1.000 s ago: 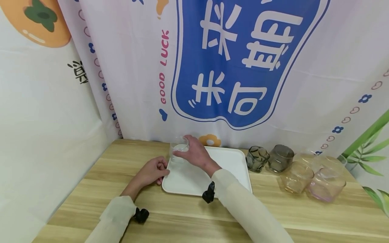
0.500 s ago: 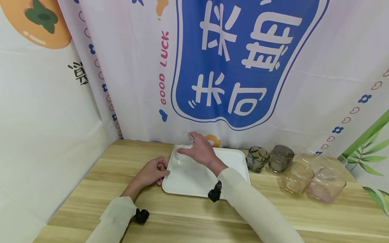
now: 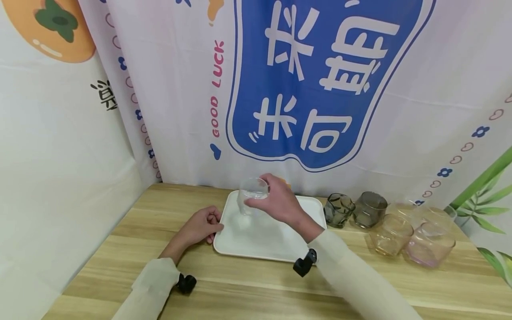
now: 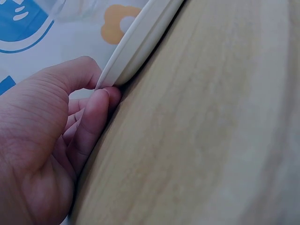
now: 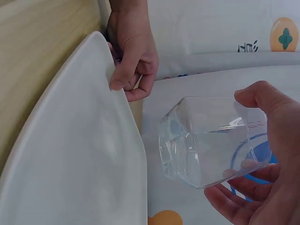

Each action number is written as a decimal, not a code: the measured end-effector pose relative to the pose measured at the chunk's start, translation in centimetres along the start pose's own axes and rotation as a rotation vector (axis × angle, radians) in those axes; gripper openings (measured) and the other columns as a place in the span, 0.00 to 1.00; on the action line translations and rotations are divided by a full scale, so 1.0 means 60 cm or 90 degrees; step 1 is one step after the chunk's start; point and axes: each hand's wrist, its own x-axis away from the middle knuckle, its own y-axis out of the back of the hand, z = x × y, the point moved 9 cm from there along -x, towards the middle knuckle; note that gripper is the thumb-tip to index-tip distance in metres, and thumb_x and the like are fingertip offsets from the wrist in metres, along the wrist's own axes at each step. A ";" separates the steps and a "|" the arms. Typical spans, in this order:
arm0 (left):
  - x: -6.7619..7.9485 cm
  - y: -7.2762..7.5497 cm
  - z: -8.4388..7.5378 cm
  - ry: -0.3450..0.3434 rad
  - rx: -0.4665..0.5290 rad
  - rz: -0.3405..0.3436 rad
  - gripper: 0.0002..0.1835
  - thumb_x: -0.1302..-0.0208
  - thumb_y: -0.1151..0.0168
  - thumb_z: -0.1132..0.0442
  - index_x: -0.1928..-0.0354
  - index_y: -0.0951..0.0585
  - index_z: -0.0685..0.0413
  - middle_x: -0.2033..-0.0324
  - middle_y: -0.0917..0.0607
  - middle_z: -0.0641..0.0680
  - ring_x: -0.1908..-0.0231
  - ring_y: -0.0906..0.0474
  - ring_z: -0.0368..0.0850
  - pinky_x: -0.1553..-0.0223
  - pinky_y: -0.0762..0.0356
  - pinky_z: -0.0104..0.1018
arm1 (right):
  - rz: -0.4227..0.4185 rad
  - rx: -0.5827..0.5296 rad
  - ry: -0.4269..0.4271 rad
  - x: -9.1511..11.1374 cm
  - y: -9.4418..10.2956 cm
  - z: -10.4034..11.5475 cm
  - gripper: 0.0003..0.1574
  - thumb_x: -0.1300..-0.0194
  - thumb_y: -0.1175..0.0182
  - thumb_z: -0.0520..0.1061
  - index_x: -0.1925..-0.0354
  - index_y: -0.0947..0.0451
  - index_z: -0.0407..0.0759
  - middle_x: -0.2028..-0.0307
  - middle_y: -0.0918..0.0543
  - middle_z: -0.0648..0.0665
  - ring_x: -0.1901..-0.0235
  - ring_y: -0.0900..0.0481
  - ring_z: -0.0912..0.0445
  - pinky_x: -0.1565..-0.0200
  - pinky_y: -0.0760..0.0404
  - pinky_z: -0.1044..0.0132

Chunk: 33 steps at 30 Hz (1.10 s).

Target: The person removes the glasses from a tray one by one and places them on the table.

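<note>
My right hand (image 3: 282, 202) grips a clear drinking glass (image 3: 251, 194) near its rim, thumb on one side and fingers on the other. The glass is upright over the back left part of a white rectangular tray (image 3: 256, 242). Seen from the right wrist, the base of this faceted glass (image 5: 201, 145) stands apart from the tray surface (image 5: 89, 140), and it looks empty. My left hand (image 3: 202, 226) pinches the tray's left edge. In the left wrist view, thumb and fingertips meet at the tray rim (image 4: 136, 42), other fingers curled beneath.
Right of the tray stand a dark grey faceted glass (image 3: 339, 211) and a smoky glass (image 3: 370, 210). Farther right are an amber glass (image 3: 391, 235), a pinkish glass (image 3: 429, 245) and paler ones behind. A printed curtain (image 3: 184, 111) hangs along the table's (image 3: 240, 284) back edge.
My right hand has carried the clear glass rightward from the tray's left edge and slightly up. My left hand stays in the same place on the tray's edge.
</note>
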 end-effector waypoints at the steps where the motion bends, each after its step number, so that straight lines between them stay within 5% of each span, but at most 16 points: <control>1: 0.000 0.000 0.000 0.000 -0.001 0.000 0.09 0.34 0.34 0.70 0.57 0.25 0.65 0.78 0.23 0.55 0.83 0.24 0.45 0.82 0.21 0.34 | 0.001 0.004 0.003 0.006 0.004 0.000 0.41 0.46 0.23 0.62 0.41 0.24 0.45 0.51 0.18 0.49 0.53 0.20 0.51 0.54 0.18 0.53; 11: 0.002 0.002 0.005 -0.008 -0.005 0.000 0.10 0.34 0.34 0.71 0.57 0.26 0.65 0.78 0.23 0.55 0.83 0.24 0.46 0.82 0.21 0.35 | 0.012 0.049 0.023 0.061 0.045 -0.013 0.37 0.46 0.22 0.61 0.44 0.26 0.50 0.54 0.20 0.52 0.57 0.22 0.54 0.58 0.19 0.56; 19: 0.002 -0.005 0.002 -0.011 -0.003 0.003 0.09 0.33 0.35 0.72 0.58 0.26 0.65 0.78 0.23 0.54 0.83 0.24 0.45 0.82 0.21 0.33 | 0.002 0.083 -0.031 0.107 0.092 -0.053 0.44 0.45 0.24 0.61 0.38 0.26 0.43 0.48 0.18 0.45 0.51 0.20 0.47 0.53 0.18 0.50; 33: 0.001 0.003 0.003 -0.004 -0.010 -0.006 0.09 0.34 0.33 0.70 0.58 0.25 0.64 0.78 0.23 0.54 0.83 0.24 0.45 0.82 0.21 0.35 | -0.039 0.153 -0.025 0.172 0.179 -0.105 0.41 0.45 0.22 0.55 0.40 0.24 0.36 0.48 0.17 0.40 0.51 0.19 0.45 0.50 0.19 0.47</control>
